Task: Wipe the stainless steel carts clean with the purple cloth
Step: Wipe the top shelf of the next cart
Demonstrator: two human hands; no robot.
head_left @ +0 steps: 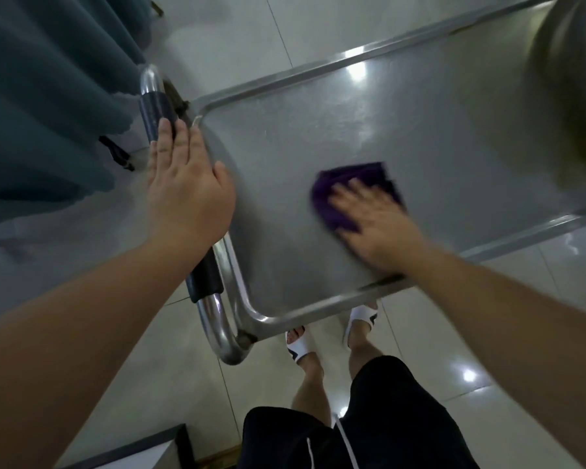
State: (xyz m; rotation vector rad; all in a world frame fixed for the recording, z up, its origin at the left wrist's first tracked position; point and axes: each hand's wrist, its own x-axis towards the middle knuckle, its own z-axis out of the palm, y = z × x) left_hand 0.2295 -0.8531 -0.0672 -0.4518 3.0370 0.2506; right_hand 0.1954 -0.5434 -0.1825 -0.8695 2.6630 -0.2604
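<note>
A stainless steel cart (318,137) fills the middle of the view, its flat top shelf rimmed by a raised edge. The cart's tubular handle (156,106), with black grips, runs along the left side. My left hand (186,184) rests flat on that handle and the shelf's left rim, fingers together and extended, not curled round the bar. A folded purple cloth (349,187) lies on the shelf near the front edge. My right hand (372,221) presses flat on the cloth, blurred by motion, covering its near half.
A large blurred steel vessel (569,79) stands at the far right of the shelf. Dark teal fabric (41,96) hangs at the left beside the handle. My feet in white slippers (329,326) stand on pale floor tiles under the cart's near edge. A grey box corner (142,448) shows bottom left.
</note>
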